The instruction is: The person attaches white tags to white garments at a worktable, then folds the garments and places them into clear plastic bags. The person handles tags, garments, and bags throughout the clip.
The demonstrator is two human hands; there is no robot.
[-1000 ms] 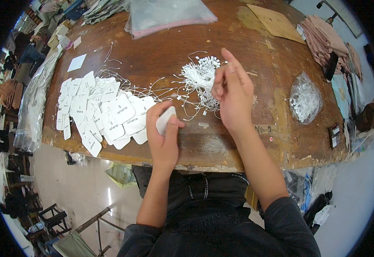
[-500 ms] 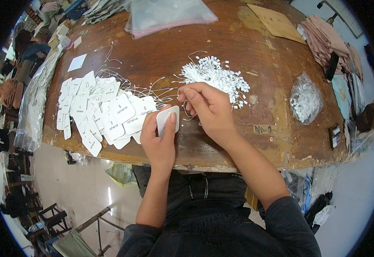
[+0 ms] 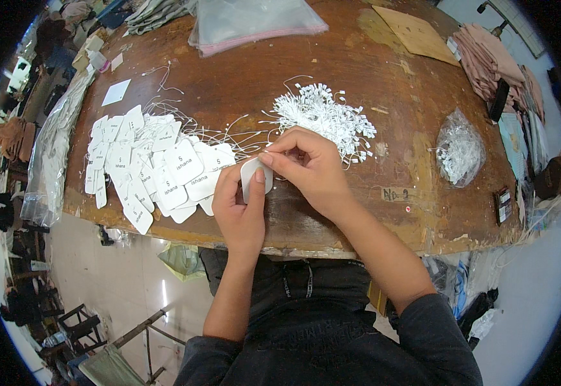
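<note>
My left hand (image 3: 238, 199) grips a white hang tag (image 3: 249, 175) with rounded corners, its thumb flat across the front. At the tag's top edge my right hand (image 3: 309, 170) is pinched shut on a thin white tag string, mostly hidden by the fingers. To the left lies a spread pile of white hang tags (image 3: 184, 162) with dark print, strings trailing from several of them. Just beyond my right hand sits a heap of white tag strings (image 3: 322, 116) with small plastic ends.
A clear plastic bag (image 3: 459, 151) of white strings lies to the right on the brown wooden table (image 3: 383, 219). Farther back are clear plastic sleeves (image 3: 254, 26), brown cardboard (image 3: 415, 33) and folded pink cloth (image 3: 489, 55). A small dark box (image 3: 503, 206) lies near the right edge.
My right hand has moved slightly left and down, bringing its fingertips onto the tag's top edge. The string loop that hung below those fingers is now hardly visible.
</note>
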